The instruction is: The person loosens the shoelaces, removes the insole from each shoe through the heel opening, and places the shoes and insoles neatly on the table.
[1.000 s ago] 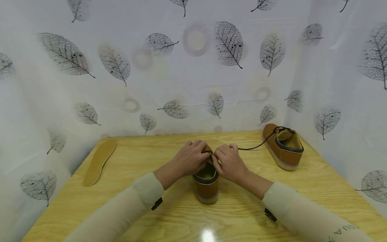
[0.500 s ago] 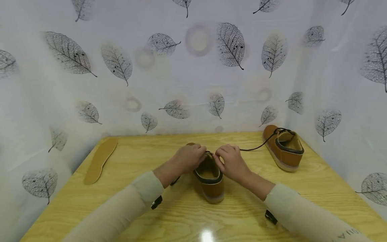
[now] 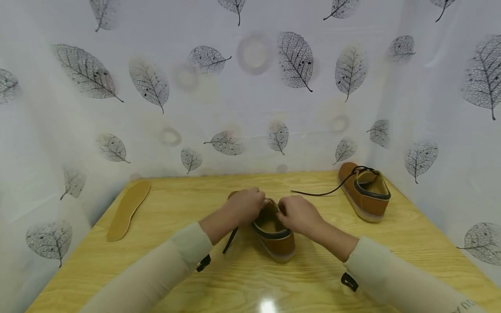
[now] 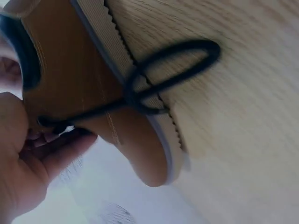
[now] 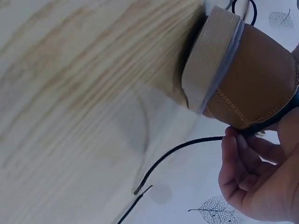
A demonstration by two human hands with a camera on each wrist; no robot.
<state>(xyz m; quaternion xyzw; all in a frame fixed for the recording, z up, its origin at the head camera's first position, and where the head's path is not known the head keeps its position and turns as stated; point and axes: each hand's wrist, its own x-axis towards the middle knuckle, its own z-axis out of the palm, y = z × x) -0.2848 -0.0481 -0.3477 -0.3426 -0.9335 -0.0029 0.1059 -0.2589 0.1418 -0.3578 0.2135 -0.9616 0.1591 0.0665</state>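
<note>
A brown lace-up shoe (image 3: 282, 250) with a dark collar stands on the table, heel toward me and toe angled away to the left. My left hand (image 3: 243, 206) grips the left side of its lacing. In the left wrist view, a black shoelace (image 4: 84, 115) comes out of an eyelet by those fingers and loops over the sole. My right hand (image 3: 300, 214) pinches the right edge of the shoe opening between thumb and fingers. From under the right fingertips another length of the lace (image 5: 177, 148) runs out to a tipped end in the right wrist view.
A matching brown shoe (image 3: 372, 205) stands at the back right, its black lace (image 3: 321, 194) trailing left across the table. A tan insole (image 3: 127, 211) lies on the left. A white leaf-print curtain (image 3: 235, 104) surrounds the wooden table (image 3: 176, 269).
The shoe has turned, its heel swinging right and its toe left. Both hands have moved slightly apart on its opening. A lace length now hangs into view beside the left wrist.
</note>
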